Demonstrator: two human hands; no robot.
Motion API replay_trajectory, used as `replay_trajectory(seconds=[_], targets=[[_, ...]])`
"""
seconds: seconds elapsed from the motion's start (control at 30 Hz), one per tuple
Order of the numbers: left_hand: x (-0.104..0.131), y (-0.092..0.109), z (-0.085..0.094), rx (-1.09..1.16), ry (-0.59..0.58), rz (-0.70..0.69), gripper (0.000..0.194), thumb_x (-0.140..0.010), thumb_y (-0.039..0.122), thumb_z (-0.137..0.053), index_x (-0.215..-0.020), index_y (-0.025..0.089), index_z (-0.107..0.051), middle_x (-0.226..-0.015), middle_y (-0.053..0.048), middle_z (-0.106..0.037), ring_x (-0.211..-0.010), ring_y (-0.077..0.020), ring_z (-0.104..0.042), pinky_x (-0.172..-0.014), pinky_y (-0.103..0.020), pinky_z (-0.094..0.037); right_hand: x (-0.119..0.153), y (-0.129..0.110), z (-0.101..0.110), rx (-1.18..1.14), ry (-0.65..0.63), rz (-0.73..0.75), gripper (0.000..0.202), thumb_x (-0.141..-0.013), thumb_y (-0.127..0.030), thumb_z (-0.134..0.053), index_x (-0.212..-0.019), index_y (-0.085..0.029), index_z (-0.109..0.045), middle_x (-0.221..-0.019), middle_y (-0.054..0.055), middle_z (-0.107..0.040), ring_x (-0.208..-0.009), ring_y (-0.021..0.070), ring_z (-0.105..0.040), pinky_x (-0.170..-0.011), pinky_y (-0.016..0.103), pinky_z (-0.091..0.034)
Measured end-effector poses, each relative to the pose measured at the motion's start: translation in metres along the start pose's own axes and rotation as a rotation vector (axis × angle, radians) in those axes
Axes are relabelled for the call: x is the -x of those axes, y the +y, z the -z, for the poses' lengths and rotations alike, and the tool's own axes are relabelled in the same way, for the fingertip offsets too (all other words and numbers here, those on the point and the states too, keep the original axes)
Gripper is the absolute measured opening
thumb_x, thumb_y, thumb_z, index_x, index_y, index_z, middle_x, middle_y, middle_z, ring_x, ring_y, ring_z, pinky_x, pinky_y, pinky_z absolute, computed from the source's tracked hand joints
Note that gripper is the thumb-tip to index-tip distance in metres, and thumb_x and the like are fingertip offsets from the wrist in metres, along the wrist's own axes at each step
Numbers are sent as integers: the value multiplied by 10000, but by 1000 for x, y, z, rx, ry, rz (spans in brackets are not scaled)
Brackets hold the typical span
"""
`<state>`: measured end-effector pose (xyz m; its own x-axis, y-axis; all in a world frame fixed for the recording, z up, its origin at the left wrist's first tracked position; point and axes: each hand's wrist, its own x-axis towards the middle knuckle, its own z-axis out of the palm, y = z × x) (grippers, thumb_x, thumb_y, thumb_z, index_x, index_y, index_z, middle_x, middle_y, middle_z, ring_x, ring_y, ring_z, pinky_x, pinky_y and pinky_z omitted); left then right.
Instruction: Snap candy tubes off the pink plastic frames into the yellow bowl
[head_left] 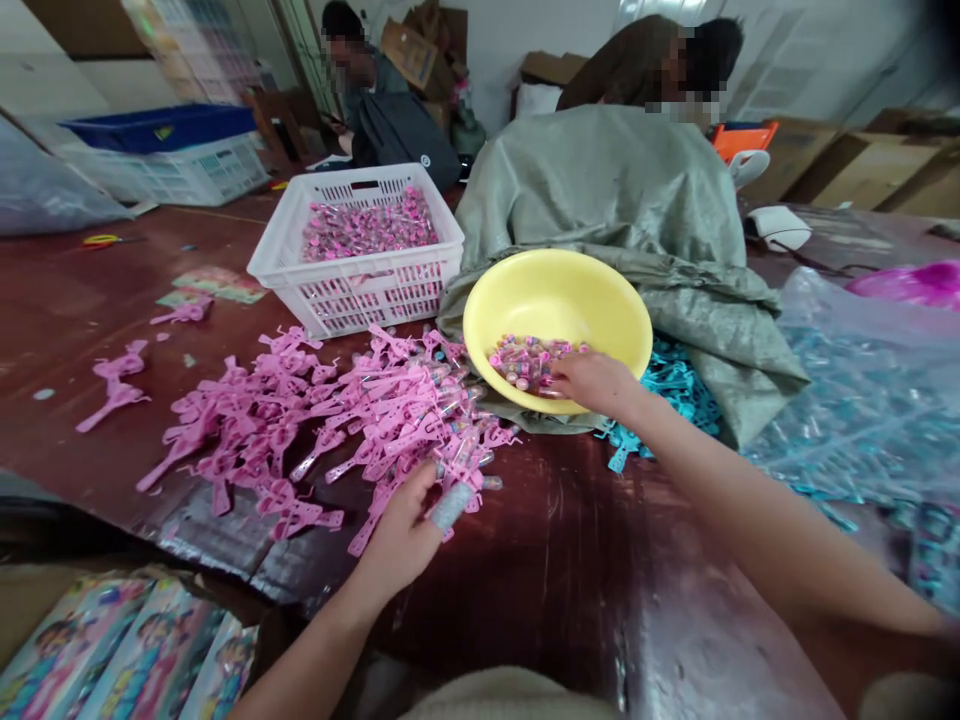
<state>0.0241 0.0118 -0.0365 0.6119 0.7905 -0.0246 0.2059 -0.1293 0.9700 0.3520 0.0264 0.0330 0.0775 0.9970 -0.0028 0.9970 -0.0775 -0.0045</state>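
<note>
My left hand (pixel 411 525), with grey tape wound round one finger, is at the near edge of a heap of pink plastic pieces (pixel 405 395). Its thumb and taped finger close on a pink plastic piece (pixel 466 462) that seems to carry a clear tube. My right hand (pixel 596 382) reaches over the rim into a yellow basin (pixel 559 290). Its fingers are drawn together among small clear tubes with pink ends (pixel 525 360); the fingertips are partly hidden, so what they pinch cannot be made out.
A white crate (pixel 360 270) of pink-ended tubes stands behind the heap. Green-grey sheeting (pixel 600 180) rises behind the basin. Blue pieces (pixel 679 385) and a clear bag (pixel 885 400) lie right. Printed packages (pixel 135 650) sit lower left. Two people are at the back.
</note>
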Motion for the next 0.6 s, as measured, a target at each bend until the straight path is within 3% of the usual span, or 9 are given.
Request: replay_trajectory(seconds=[0.07, 0.13, 0.2, 0.3, 0.47, 0.6], targets=[[-2, 0, -3, 130, -2, 55, 282, -932, 365, -627, -1105, 143, -646, -1027, -66, -684, -1016, -211, -628, -948, -321, -486, -1, 2, -1, -22, -17, 1, 206, -938, -282, -523, -919, -187, -706, -946, 118, -706, -922, 248, -656, -870, 423, -541], [-3, 2, -5, 236, 8, 102, 287, -893, 383, -683, -1033, 133, -674, -981, -61, -694, -988, -211, -631, -930, -312, -487, 15, -11, 2, -109, 21, 49, 270, -975, -296, -458, -1101, -174, -664, -1117, 143, -670, -1038, 252, -636, -958, 450, -525], [-4, 4, -7, 340, -15, 172, 320, -860, 420, -720, -991, 129, -690, -859, -43, -680, -839, -185, -623, -808, -288, -506, 40, -32, 6, -331, 31, 188, 312, -1003, -314, -428, -1231, -183, -597, -1203, 134, -624, -1108, 217, -613, -1019, 420, -514], [-5, 10, -11, 407, -54, 231, 347, -824, 432, -754, -1000, 136, -709, -777, -21, -659, -671, -140, -554, -669, -254, -482, 76, -67, 4, -682, 1, 404, 272, -1008, -285, -467, -1237, -229, -604, -1177, 89, -621, -1102, 161, -613, -972, 338, -555], [-2, 20, -16, 386, -56, 32, 275, -885, 370, -698, -1039, 142, -716, -1028, -52, -710, -883, -165, -614, -859, -284, -489, 98, -97, -11, -919, 57, 346, 305, -960, -217, -578, -1251, -282, -643, -1207, 62, -630, -933, 109, -668, -653, 196, -598], [1, 20, -16, 183, 85, -97, 224, -915, 324, -642, -1023, 132, -678, -951, -67, -670, -905, -190, -603, -857, -309, -489, 97, -106, -18, -1044, 94, 223, 211, -955, -260, -597, -1143, -244, -691, -1088, 47, -659, -726, 71, -661, -616, 190, -596]])
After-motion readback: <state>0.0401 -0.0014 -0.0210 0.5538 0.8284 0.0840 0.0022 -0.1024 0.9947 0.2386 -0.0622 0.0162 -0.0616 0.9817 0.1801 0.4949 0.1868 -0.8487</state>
